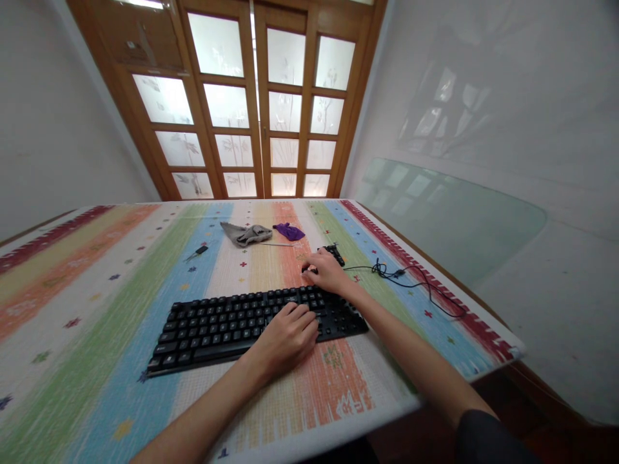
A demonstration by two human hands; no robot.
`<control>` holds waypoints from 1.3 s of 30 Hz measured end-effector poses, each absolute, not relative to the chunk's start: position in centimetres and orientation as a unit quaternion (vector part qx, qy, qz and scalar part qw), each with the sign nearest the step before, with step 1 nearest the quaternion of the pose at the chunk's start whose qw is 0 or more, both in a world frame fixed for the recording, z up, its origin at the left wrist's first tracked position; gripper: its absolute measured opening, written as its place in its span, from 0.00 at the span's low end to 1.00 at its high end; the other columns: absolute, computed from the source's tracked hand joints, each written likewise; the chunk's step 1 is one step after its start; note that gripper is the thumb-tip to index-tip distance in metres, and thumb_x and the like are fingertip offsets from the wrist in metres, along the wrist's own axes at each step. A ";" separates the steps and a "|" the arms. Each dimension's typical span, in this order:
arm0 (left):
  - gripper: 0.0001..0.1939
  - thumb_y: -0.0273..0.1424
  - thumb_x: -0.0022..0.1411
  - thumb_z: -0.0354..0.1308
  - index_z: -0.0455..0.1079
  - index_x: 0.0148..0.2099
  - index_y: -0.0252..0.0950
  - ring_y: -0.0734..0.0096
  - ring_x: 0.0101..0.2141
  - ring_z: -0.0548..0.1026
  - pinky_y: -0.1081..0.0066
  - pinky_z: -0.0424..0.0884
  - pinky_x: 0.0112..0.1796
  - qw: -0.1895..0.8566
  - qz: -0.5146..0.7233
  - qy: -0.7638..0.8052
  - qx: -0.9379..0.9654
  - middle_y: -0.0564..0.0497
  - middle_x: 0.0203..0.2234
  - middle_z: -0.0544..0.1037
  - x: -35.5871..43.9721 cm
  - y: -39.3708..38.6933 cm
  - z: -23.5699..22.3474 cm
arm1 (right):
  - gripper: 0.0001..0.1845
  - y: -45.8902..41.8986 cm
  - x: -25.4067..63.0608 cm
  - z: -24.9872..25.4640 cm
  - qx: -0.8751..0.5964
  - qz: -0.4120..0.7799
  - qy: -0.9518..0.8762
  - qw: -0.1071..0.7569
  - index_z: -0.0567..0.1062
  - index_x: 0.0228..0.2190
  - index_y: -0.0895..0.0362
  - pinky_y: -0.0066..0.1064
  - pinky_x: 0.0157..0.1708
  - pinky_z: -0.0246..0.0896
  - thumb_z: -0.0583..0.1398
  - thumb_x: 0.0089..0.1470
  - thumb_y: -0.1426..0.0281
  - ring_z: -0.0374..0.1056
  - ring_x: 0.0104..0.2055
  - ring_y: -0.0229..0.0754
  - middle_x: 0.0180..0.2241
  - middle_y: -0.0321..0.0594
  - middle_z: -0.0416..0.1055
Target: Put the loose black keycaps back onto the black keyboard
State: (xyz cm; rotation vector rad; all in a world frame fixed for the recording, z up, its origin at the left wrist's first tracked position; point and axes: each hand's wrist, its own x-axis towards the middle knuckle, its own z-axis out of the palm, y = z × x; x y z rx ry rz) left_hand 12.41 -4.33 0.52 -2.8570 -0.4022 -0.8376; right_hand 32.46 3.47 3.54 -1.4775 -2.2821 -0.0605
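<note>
A black keyboard (217, 328) lies at a slant on the striped tablecloth, many keycaps in place. At its right end, parts of the number pad (338, 319) look bare of caps. My left hand (293, 332) rests over the keyboard's right half, fingers curled down and together; its fingertips are hidden. Just beyond the keyboard's back edge, my right hand (326, 270) has its fingers closed on a small black piece (309, 270) that looks like a keycap. Beside that hand sits a small cluster of black keycaps (334, 253), partly covered by it.
A black cable (411, 270) runs loosely to the right. Farther back lie a grey cloth (249, 234), a purple cloth (290, 231) and a thin rod (278, 244). A small black-handled tool (198, 252) is at left. The tablecloth's edge (338, 432) is near me.
</note>
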 end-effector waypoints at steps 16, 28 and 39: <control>0.12 0.27 0.62 0.56 0.65 0.49 0.33 0.54 0.43 0.72 0.56 0.71 0.44 -0.046 -0.358 -0.236 -0.902 0.42 0.41 0.75 11.5 -4.0 1.5 | 0.06 -6.7 33.1 3.6 -0.414 0.118 -0.816 0.387 0.76 0.37 0.55 0.39 0.44 0.63 0.63 0.54 0.74 0.66 0.41 0.46 0.35 0.40 0.76; 0.04 0.28 0.59 0.57 0.70 0.39 0.36 0.56 0.43 0.71 0.57 0.69 0.44 -0.087 -0.295 -0.192 -0.932 0.43 0.41 0.75 11.3 -4.5 2.0 | 0.06 -8.9 32.0 1.6 -0.364 0.119 -0.832 0.401 0.77 0.32 0.54 0.40 0.41 0.63 0.64 0.53 0.77 0.67 0.36 0.43 0.31 0.37 0.77; 0.05 0.27 0.62 0.54 0.71 0.39 0.35 0.59 0.41 0.72 0.58 0.70 0.44 -0.114 -0.268 -0.169 -0.942 0.44 0.38 0.75 11.3 -4.3 1.8 | 0.06 -8.9 31.9 1.4 -0.352 0.118 -0.842 0.391 0.77 0.33 0.54 0.41 0.42 0.64 0.63 0.54 0.76 0.69 0.35 0.42 0.32 0.37 0.78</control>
